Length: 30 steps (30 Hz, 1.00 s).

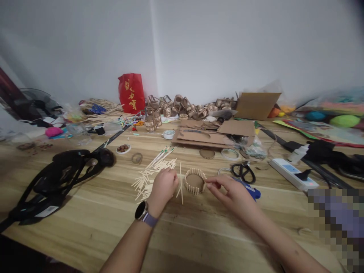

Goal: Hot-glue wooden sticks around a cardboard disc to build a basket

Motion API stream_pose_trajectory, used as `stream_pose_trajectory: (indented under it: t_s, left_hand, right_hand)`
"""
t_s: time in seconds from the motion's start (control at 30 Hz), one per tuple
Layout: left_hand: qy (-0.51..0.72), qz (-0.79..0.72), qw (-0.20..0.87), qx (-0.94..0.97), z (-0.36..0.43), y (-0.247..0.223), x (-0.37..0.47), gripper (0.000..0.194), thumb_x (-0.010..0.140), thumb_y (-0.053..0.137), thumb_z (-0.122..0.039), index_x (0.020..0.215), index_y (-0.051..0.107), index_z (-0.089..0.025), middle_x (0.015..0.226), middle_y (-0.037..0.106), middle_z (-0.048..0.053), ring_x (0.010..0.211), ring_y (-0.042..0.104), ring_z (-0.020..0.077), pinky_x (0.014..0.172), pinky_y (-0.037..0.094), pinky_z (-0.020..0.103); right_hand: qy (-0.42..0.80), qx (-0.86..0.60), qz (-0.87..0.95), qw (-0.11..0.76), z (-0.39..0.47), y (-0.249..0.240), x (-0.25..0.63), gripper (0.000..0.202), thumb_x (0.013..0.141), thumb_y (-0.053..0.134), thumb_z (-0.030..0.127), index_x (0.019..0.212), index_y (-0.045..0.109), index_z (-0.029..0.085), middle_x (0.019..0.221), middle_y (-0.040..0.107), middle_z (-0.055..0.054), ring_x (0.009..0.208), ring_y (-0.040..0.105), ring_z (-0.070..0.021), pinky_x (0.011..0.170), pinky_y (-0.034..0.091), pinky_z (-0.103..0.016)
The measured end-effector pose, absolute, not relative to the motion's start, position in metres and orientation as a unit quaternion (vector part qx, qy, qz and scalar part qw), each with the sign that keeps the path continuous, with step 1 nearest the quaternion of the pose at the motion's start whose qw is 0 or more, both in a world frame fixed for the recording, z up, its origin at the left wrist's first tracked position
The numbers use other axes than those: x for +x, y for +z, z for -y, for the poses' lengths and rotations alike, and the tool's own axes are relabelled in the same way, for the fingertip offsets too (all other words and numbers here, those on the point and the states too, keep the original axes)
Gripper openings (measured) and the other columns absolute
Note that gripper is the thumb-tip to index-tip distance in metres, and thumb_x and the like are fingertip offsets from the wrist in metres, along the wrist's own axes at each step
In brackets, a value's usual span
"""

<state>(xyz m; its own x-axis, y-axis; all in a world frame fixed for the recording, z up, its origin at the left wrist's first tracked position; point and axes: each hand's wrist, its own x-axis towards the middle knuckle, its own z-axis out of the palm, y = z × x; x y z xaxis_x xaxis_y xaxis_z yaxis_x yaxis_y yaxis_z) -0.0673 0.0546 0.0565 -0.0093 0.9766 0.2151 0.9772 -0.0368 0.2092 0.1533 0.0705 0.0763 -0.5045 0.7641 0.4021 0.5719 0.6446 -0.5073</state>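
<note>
A round cardboard base (195, 182) ringed with short upright wooden sticks lies on the table between my hands. My right hand (230, 189) reaches in from the right, its thumb and forefinger pinched at the ring's right edge. My left hand (165, 185), with a watch (141, 211) on the wrist, is closed in a fist left of the ring. What its fingers hold, if anything, is hidden. Two thin longer sticks (181, 178) lie crossed between this hand and the ring. A loose pile of short wooden sticks (143, 181) spreads beyond and left of my left hand.
Black scissors (243, 172) and a blue tool (253, 191) lie beyond my right hand, near a power strip (292, 174). Cardboard sheets (199, 138) and many small stick baskets (184, 108) stand farther back. A black strap harness (65, 178) lies at left.
</note>
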Motion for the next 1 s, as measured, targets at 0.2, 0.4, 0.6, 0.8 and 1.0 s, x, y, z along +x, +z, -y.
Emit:
stream_pose_trajectory:
  t_s: [0.2, 0.4, 0.6, 0.8, 1.0]
  left_hand:
    - [-0.023, 0.689, -0.063, -0.721, -0.051, 0.044, -0.067, 0.015, 0.083, 0.056, -0.022, 0.083, 0.069, -0.015, 0.088, 0.070, 0.011, 0.086, 0.064, 0.0236, 0.076, 0.046, 0.030]
    - [-0.008, 0.695, -0.046, -0.717, -0.043, 0.047, -0.065, 0.031, 0.083, 0.040, -0.004, 0.087, 0.069, -0.014, 0.091, 0.069, 0.013, 0.089, 0.064, 0.0228, 0.081, 0.046, 0.032]
    - [0.002, 0.714, -0.032, -0.700, -0.046, 0.048, -0.063, 0.024, 0.079, 0.046, -0.005, 0.081, 0.069, -0.012, 0.086, 0.070, 0.015, 0.085, 0.065, 0.0239, 0.076, 0.047, 0.031]
    - [-0.072, 0.705, -0.031, -0.705, -0.051, 0.060, -0.065, 0.015, 0.077, 0.052, -0.016, 0.073, 0.066, -0.016, 0.079, 0.069, 0.009, 0.078, 0.063, 0.0212, 0.070, 0.044, 0.028]
    - [-0.269, 0.601, -0.070, -0.750, -0.038, 0.061, -0.038, 0.005, 0.077, 0.057, -0.018, 0.075, 0.060, -0.019, 0.071, 0.065, 0.000, 0.069, 0.059, 0.0156, 0.063, 0.039, 0.025]
  right_hand:
    - [0.173, -0.394, 0.867, 0.253, -0.073, 0.078, 0.153, 0.026, 0.088, 0.046, 0.031, 0.083, 0.069, 0.022, 0.074, 0.070, -0.004, 0.069, 0.061, -0.0195, 0.064, 0.047, -0.030]
    - [0.168, -0.403, 0.865, 0.248, -0.074, 0.083, 0.155, 0.026, 0.089, 0.045, 0.032, 0.083, 0.068, 0.022, 0.075, 0.071, -0.004, 0.071, 0.062, -0.0198, 0.065, 0.047, -0.030]
    - [0.170, -0.395, 0.864, 0.260, -0.074, 0.085, 0.156, 0.025, 0.089, 0.046, 0.032, 0.082, 0.068, 0.022, 0.077, 0.072, -0.004, 0.071, 0.063, -0.0193, 0.065, 0.047, -0.030]
    - [0.155, -0.385, 0.866, 0.280, -0.074, 0.081, 0.153, 0.020, 0.088, 0.050, 0.028, 0.086, 0.069, 0.022, 0.078, 0.071, -0.004, 0.074, 0.063, -0.0200, 0.068, 0.048, -0.031]
    - [0.177, -0.368, 0.870, 0.276, -0.071, 0.076, 0.141, 0.016, 0.085, 0.056, 0.022, 0.096, 0.068, 0.022, 0.085, 0.072, -0.004, 0.081, 0.064, -0.0203, 0.073, 0.048, -0.030]
